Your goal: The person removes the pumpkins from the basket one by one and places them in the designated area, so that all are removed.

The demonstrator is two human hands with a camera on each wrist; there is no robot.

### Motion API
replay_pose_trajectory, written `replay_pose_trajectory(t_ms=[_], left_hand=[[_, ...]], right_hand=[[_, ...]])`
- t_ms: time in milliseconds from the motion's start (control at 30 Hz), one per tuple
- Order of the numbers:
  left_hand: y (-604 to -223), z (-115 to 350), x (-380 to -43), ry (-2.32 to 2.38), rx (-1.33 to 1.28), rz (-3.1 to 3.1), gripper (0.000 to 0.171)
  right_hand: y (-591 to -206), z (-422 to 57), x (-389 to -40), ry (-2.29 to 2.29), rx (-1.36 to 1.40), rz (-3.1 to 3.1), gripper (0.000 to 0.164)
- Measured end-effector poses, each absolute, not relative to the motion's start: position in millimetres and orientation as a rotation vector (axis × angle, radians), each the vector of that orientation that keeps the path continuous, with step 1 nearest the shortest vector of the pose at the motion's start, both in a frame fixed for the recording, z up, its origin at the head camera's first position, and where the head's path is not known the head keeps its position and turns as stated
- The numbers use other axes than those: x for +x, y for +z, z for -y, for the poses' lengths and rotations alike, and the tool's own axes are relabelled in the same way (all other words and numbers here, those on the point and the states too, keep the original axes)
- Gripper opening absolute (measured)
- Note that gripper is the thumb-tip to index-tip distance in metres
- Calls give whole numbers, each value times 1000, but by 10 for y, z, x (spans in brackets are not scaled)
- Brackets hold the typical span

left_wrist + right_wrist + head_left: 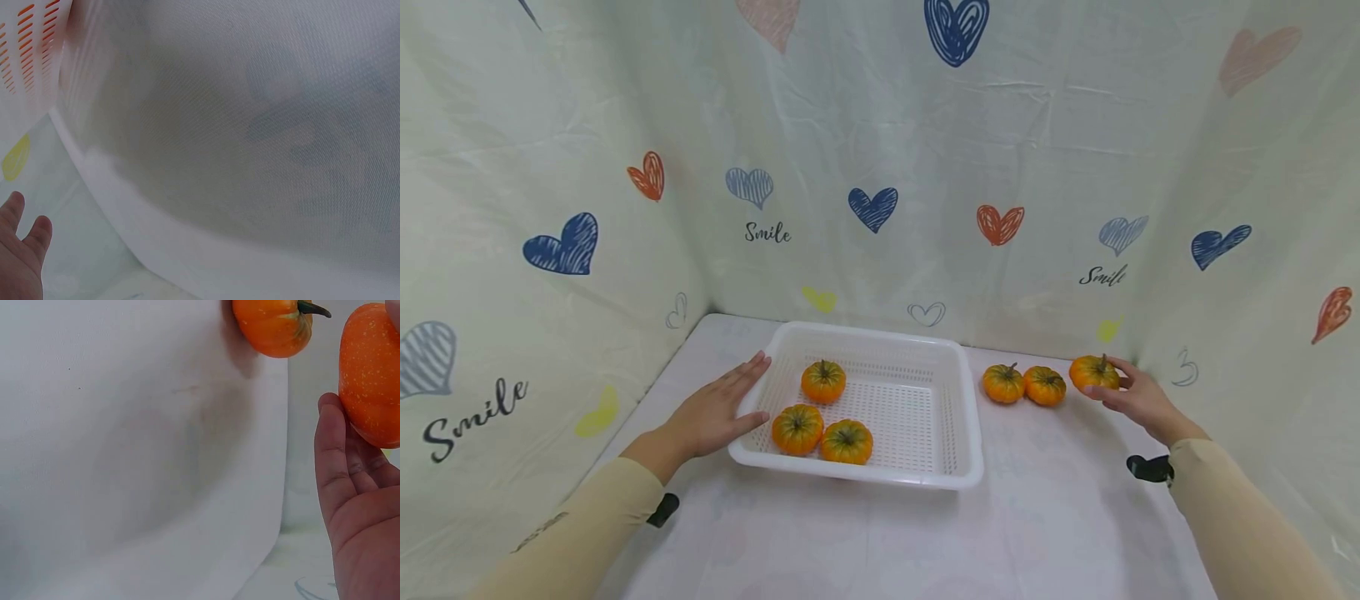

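Observation:
My right hand [1142,406] grips a small orange pumpkin [1093,375] between thumb and fingers at the table's far right. In the right wrist view the fingers of this hand [362,512] lie along the side of that pumpkin [372,381]. Two more pumpkins, one [1003,383] beside the other [1045,386], sit on the table just left of it. With fingers straight and thumb spread, my left hand [715,412] is at the left rim of a white plastic basket [910,477]. Three pumpkins are in the basket: one [823,382] behind, two [797,429] [847,442] in front.
A pale cloth covers the table [880,542]. Behind and at both sides hangs a white curtain [820,125] printed with hearts and the word Smile. The basket stands between the left hand and the loose pumpkins.

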State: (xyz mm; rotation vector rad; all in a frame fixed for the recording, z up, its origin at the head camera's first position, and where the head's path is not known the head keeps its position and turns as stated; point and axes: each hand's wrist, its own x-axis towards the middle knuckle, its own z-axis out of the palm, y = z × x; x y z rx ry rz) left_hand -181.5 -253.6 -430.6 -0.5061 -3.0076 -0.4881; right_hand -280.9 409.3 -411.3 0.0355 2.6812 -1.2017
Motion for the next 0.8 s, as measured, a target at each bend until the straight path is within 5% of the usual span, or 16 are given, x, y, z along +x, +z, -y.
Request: replay_pose_trajectory(t_ms=[800], left_hand=[[-4314,2529,-1828,-467,-492,3027,82]], right_hand=[[-4514,-4219,-2858,-1262,295,-2667,108]])
